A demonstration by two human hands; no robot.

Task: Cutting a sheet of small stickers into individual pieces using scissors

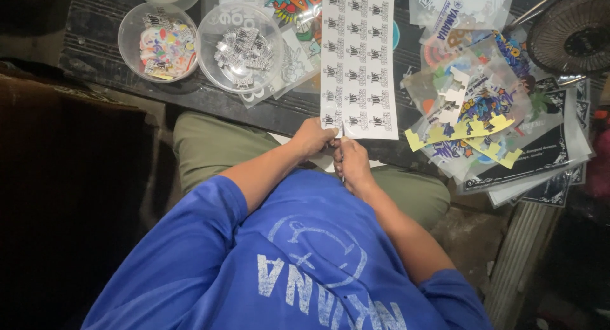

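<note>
White sticker sheet, printed with rows of small black-and-white designs, lying long-ways across the dark worktop, its near end overhanging the worktop's near edge above the lap. Left hand closed in a pinch on the sheet's near left corner, thumb and fingers pressed together. Right hand just beside it, touching or nearly so, curled shut around a slim tool hard to make out, just under the sheet's near edge. Olive trousers and blue shirt below both hands.

Left of the sheet, near the worktop's far left corner, two round clear bowls side by side: one with cut black-and-white stickers, just beside the sheet; another further left with colourful cut stickers. Between bowls and sheet, more printed sheets partly tucked beneath.

Right of the sheet, a loose heap of clear film and coloured offcuts, yellow backing scraps on top, over black printed sheets reaching past the worktop's right edge. Dark fan grille at the far right corner.
</note>
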